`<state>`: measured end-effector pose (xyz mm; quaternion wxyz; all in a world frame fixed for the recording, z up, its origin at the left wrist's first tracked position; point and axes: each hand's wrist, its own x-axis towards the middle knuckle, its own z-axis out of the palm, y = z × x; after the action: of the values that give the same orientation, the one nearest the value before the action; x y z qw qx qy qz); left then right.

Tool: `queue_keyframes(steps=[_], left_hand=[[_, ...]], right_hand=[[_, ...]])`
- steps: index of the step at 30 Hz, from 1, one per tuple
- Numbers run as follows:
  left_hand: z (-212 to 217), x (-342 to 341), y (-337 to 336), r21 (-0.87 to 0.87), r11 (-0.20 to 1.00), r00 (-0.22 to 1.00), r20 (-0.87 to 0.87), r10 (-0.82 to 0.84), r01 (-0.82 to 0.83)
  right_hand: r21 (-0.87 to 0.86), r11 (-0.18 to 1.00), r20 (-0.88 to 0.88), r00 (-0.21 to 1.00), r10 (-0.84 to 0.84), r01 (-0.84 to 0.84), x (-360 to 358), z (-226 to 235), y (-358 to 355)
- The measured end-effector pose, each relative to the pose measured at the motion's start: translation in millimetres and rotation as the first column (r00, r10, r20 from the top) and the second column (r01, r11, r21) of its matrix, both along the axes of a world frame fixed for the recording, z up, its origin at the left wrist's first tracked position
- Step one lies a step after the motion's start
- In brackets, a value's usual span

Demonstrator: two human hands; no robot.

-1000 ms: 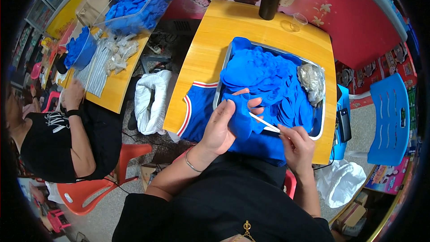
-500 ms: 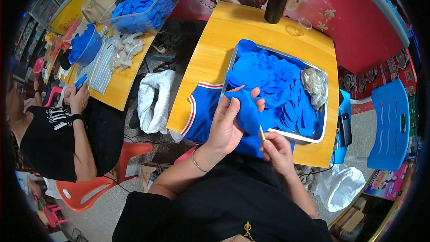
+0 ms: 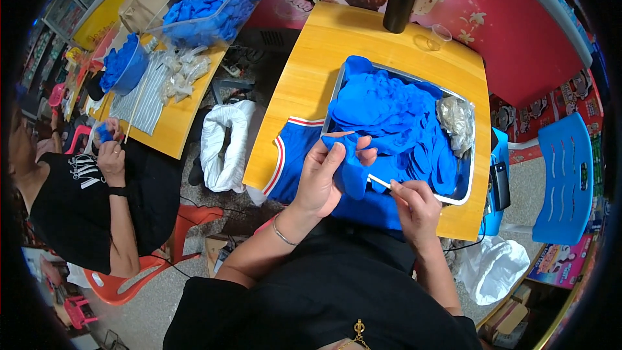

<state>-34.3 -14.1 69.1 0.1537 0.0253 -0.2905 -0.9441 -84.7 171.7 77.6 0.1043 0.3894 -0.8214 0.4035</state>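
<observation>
My left hand is closed around a small blue cloth piece, thumb on the near side and fingertips on the far side. My right hand pinches a thin pale stick, whose far end meets the lower right of the cloth piece. Whether the tip is inside the cloth or only against it, I cannot tell. Both hands are above the near edge of a metal tray. Heaped in it are many flat, rounded blue pieces, beside a crumpled clear plastic bag.
A blue garment with red-and-white trim lies left of the tray on the wooden table. A black flask and clear cup stand at the back. To the left, a person sits by another table; a blue chair is right.
My right hand has moved right and slightly up, and the stick now lies flatter. The cloth piece has shifted slightly left. The other person's hands have moved closer to their body.
</observation>
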Motion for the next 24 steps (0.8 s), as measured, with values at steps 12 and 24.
queue_keyframes(steps=[12, 24], left_hand=[[-5, 3, 0, 0.190, 0.980, 0.996, -0.084, -0.041, 0.056], [-2, 6, 0, 0.007, 1.000, 0.989, -0.150, -0.013, 0.015]], right_hand=[[-0.099, 0.995, 0.236, 0.972, 0.022, 0.002, 14, -7, 1], [-0.162, 0.986, 0.373, 0.927, 0.035, 0.028, 25, -9, -8]])
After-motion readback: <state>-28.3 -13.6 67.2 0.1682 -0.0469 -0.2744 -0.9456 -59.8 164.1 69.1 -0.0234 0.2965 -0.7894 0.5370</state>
